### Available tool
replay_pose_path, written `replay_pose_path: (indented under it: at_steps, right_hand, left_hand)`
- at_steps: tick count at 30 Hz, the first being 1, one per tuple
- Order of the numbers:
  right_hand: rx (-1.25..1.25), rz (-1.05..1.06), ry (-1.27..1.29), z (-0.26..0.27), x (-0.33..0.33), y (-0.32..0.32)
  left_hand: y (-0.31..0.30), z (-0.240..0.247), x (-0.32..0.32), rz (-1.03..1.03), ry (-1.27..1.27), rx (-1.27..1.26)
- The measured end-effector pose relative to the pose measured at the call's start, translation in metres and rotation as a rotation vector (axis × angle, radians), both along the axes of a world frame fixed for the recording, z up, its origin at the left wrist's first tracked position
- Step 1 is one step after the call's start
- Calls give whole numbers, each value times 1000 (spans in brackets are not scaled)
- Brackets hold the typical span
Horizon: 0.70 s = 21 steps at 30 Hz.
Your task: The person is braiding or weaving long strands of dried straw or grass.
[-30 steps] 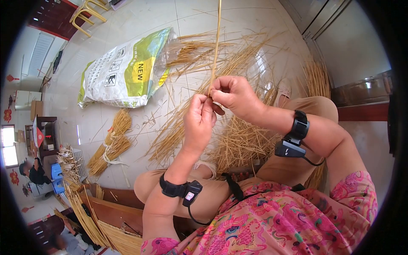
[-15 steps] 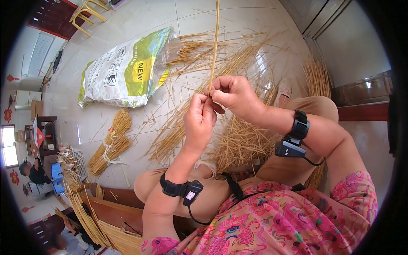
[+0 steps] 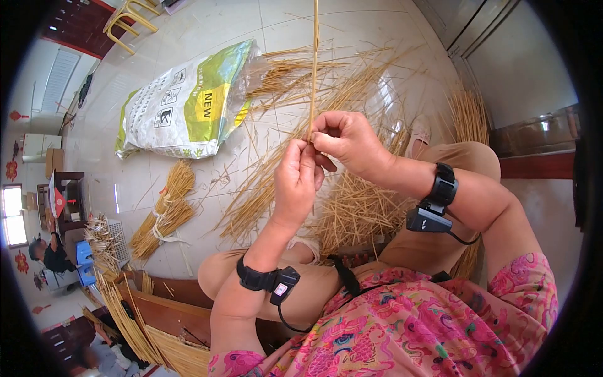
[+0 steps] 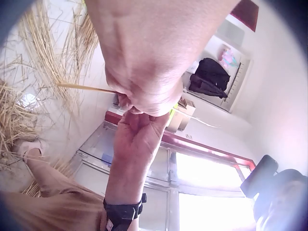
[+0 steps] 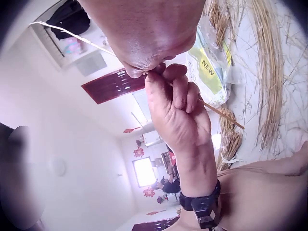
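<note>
1. We count one straw (image 3: pixel 315 75), rising from two meeting hands.
2. Our left grip (image 3: pixel 294 185) and right grip (image 3: pixel 352 143) both pinch it.
3. We see one bag (image 3: pixel 182 107), marked NEW, on the floor (image 3: pixel 213 25).

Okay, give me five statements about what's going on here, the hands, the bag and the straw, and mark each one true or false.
1. The left hand and right hand hold a long, thin strand between them. True.
2. The bag has NEW printed on it. True.
3. The bag stands upright. False: it lies on the floor.
4. A tied straw bundle lies on the floor. True.
5. The right hand grips the bag. False: it is at the strand, against the left hand.
</note>
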State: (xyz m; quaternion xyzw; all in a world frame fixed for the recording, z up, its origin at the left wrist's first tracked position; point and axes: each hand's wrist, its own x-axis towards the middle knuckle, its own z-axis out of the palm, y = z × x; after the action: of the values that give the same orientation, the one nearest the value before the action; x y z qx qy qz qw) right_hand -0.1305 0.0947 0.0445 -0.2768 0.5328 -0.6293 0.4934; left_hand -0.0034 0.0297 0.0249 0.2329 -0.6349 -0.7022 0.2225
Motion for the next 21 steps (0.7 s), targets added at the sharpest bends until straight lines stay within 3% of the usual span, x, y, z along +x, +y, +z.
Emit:
replay_pose_path:
  at_steps: [18, 21]
  right_hand:
    - [44, 0, 259, -3, -2, -1]
    - [52, 7, 193, 3, -2, -2]
  left_hand:
    - [-2, -1, 0, 50, -39, -96]
    - [-2, 0, 1, 66, -20, -94]
